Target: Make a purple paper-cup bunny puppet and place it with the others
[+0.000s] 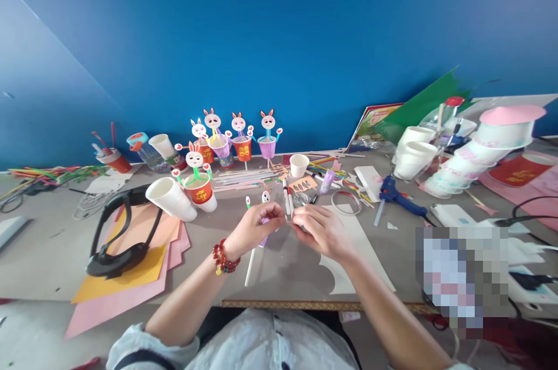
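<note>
My left hand point(258, 223), with a red bead bracelet point(224, 258) at its wrist, is closed in a pinch over the grey table point(288, 277). My right hand point(321, 232) faces it with the fingertips pressed together, close to the left ones. Whatever lies between the fingertips is too small to make out. Partly hidden behind my left hand is a paper rabbit figure point(265, 194) with purple below it. A white stick point(250, 268) extends from under that hand. Markers point(286, 193) lie just beyond my fingers, and cut white paper point(355, 259) is under my right forearm.
Several rabbit cup figures point(242, 148) stand at the back. Stacked white cups point(171, 198), coloured paper point(131, 288) and a black headband device point(117, 262) are at left. A blue glue gun point(403, 198), tilted cup tower point(483, 155) and power strip point(462, 216) are at right.
</note>
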Demonstrator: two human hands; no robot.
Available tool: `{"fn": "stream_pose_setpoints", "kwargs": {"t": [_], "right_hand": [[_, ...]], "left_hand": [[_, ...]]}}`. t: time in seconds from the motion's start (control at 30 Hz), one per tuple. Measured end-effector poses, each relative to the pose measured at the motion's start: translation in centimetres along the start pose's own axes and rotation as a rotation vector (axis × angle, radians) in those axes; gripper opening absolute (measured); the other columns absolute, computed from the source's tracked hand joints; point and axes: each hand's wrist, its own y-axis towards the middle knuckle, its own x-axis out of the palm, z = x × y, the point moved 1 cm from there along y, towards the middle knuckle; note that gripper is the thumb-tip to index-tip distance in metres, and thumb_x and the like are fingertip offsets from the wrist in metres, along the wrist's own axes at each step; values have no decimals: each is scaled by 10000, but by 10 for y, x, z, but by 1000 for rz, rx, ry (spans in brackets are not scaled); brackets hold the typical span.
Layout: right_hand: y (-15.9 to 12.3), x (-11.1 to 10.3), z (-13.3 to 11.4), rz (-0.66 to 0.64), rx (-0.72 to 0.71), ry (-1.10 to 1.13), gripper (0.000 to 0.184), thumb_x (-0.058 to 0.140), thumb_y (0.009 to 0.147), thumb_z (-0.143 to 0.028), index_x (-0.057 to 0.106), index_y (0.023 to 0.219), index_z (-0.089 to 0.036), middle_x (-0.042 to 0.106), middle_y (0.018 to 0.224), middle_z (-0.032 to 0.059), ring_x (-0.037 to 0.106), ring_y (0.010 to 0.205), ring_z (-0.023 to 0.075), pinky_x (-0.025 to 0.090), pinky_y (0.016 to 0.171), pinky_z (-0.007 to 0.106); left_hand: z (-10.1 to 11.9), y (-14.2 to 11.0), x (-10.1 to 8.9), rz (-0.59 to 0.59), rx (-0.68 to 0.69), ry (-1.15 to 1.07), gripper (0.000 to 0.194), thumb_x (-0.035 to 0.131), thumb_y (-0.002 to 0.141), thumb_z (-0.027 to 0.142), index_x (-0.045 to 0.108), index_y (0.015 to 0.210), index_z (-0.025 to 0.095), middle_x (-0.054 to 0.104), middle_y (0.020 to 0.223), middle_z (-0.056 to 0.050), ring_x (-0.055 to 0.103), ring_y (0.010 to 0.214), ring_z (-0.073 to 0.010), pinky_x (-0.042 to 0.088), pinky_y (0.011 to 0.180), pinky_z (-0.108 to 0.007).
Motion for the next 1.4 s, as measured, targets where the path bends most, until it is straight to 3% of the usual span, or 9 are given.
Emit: {"fn": "stream_pose_setpoints", "kwargs": {"t": [0.23,0.37,0.53,0.73,0.93,1.4], "right_hand": [[-7,1,3,35,14,19,142,539,914,-103,574,953,-235,723,846,55,690,785,197,534,679,304],[-19,-2,21,141,163,88,121,541,915,-135,580,902,-248,702,848,49,679,801,196,537,716,314],[-32,-1,46,376,350,148,84,550,912,-191,562,845,-240,669,807,46,652,720,193,535,662,316],[-40,3,55,399,451,153,72,549,924,-204,568,861,-235,654,835,41,596,645,163,511,625,298],[-42,3,58,413,474,161,73,557,914,-187,569,857,-231,649,838,34,572,616,146,492,603,282],[-40,5,54,377,497,206,77,555,918,-183,561,856,-227,632,823,26,558,610,130,476,582,261]], "left_hand": [[-7,8,7,58,-67,-152,195,630,825,350,601,778,163,586,733,3,532,704,-128,413,681,-242],[-14,27,6,82,-82,144,197,555,856,351,615,813,168,619,749,1,545,682,-128,420,645,-238],[-34,79,16,40,-72,369,115,595,776,250,650,711,173,634,682,1,558,674,-148,414,657,-256],[-58,127,29,34,-77,580,119,606,759,244,693,726,170,658,685,-22,585,679,-181,414,650,-276],[-70,133,30,-13,-101,686,158,587,787,238,730,802,172,704,732,-26,628,708,-175,437,663,-254],[-72,138,32,-69,-183,918,162,585,813,292,712,871,209,740,890,-49,679,888,-226,485,771,-287]]}}
